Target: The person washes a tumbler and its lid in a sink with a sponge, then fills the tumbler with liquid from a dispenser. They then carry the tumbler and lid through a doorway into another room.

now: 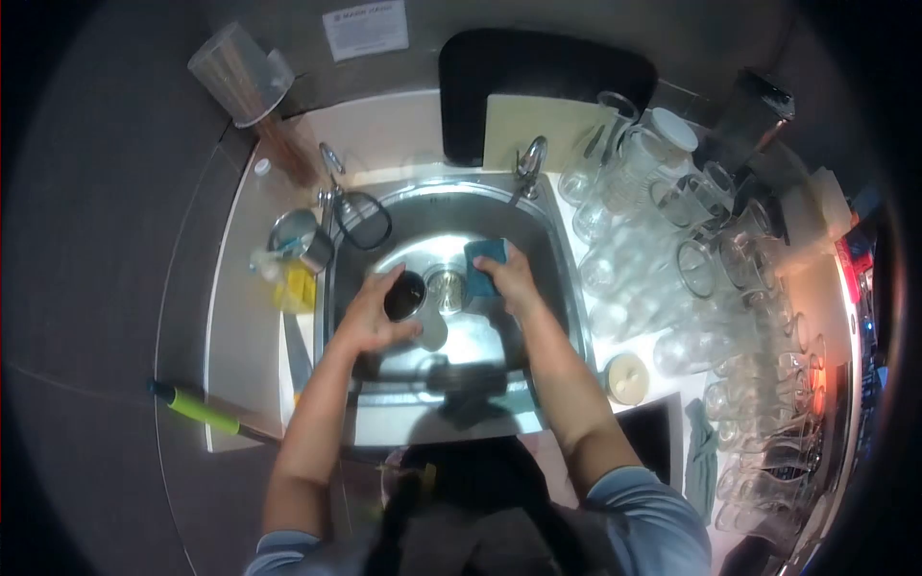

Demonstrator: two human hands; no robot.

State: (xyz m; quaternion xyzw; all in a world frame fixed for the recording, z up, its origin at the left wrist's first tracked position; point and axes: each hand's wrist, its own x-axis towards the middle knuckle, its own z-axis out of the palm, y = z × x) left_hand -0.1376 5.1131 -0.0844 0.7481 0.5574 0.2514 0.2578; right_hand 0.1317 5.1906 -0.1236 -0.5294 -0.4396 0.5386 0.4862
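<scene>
My left hand is wrapped round a metal cup, tilted so that its dark mouth faces up toward me. A teal scouring sponge is pinched in my right hand, to the right of the cup and apart from it. Both hands are over the stainless steel sink, with the drain showing between them. What the dark inside of the cup holds, if anything, I cannot make out.
Two faucets, a left one and a right one, stand behind the basin. Glassware crowds the right counter. On the left are a metal pot, a yellow cloth-like item and a green-handled tool.
</scene>
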